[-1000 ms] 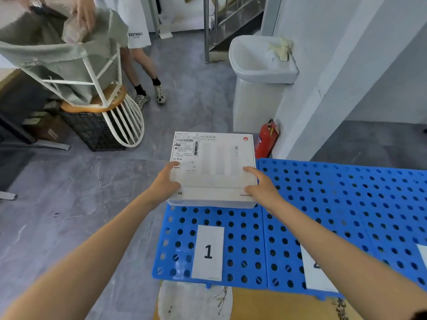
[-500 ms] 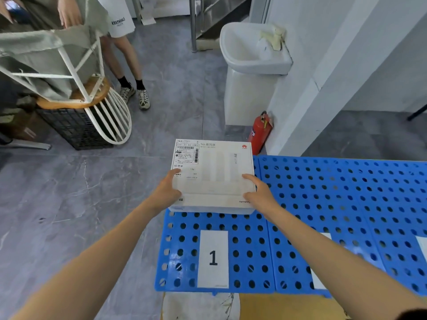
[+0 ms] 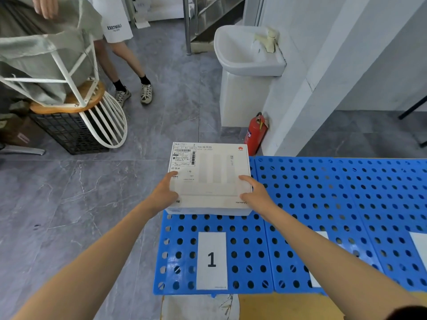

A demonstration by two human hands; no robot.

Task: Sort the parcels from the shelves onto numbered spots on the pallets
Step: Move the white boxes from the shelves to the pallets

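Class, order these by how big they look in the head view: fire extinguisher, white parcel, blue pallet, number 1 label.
1. blue pallet
2. white parcel
3. number 1 label
4. fire extinguisher
The label is nearer the camera, so the last two are unsure.

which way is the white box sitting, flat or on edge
Flat: the white box shows its broad labelled face upward, left hand and right hand gripping its near corners.

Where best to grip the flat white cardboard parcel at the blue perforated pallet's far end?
The flat white cardboard parcel is broad and shallow, too wide for one hand. Take its side edges near the front corners, from the near side, thumbs on top, as the left hand and right hand hold it.
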